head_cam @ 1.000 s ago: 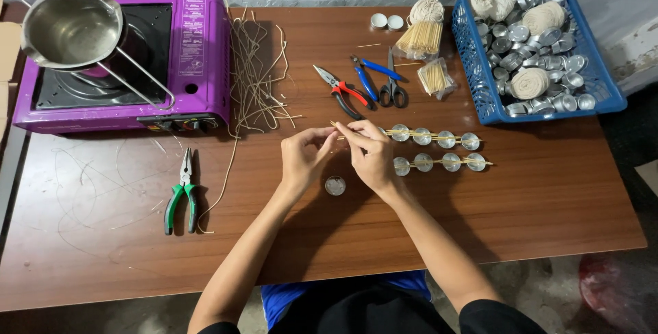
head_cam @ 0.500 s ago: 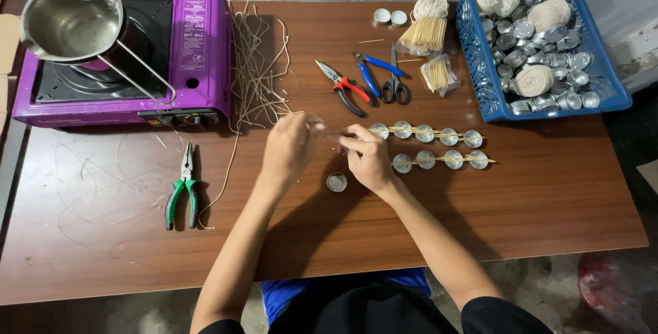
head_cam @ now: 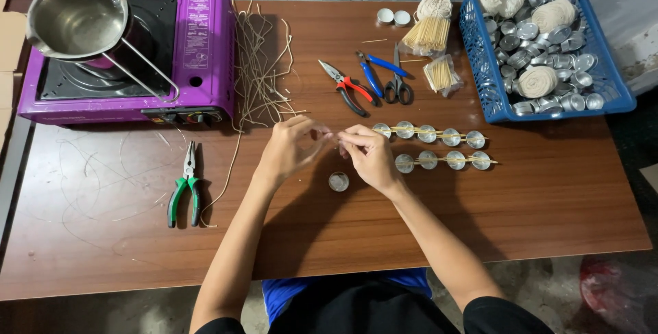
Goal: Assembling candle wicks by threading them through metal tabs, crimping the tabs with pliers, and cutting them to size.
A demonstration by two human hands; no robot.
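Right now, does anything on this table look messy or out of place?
Mostly tidy, but loose pale strands sprawl tangled beside the purple stove, with stray ones trailing past the green pliers. One small metal cup sits alone below both hands, apart from the neat rows of cups.

A small round metal tealight cup (head_cam: 338,182) stands upright on the table. It sits alone, just below both hands.

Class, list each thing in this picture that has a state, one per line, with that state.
Left hand: pinching something thin, unclear what.
Right hand: pinching its other end.
Pot: empty, on stove.
Lone cup: upright on the table.
Green pliers: shut, lying flat.
Red pliers: slightly open.
Scissors: shut.
Basket: full.
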